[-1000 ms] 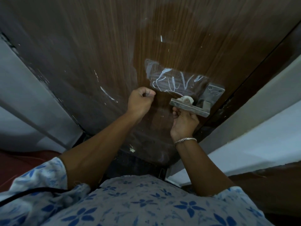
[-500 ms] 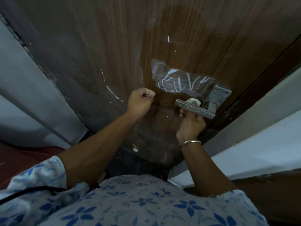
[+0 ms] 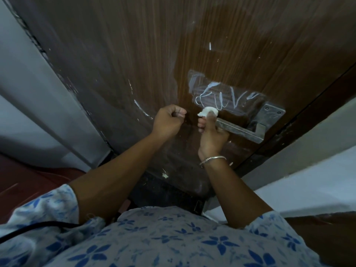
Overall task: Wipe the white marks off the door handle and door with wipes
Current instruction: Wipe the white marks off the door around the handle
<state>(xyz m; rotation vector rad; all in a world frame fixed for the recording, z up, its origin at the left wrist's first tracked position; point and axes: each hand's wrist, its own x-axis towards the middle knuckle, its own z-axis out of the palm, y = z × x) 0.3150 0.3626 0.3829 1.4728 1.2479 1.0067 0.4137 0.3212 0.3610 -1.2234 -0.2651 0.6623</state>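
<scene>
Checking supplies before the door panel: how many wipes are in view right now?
1. A crumpled white wipe sits in the right hand at the free end of the door handle. The left hand is fisted; it could hide another.

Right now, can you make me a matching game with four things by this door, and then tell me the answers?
Things:
1. wipe
2. left hand
3. bracelet
4. scribble marks

Descriptions:
A. closed in a fist against the door
B. silver, around the right wrist
C. white lines above the door handle
D. bunched up in the right hand

Pairs: 1-D, 2-A, 3-B, 4-C
</scene>
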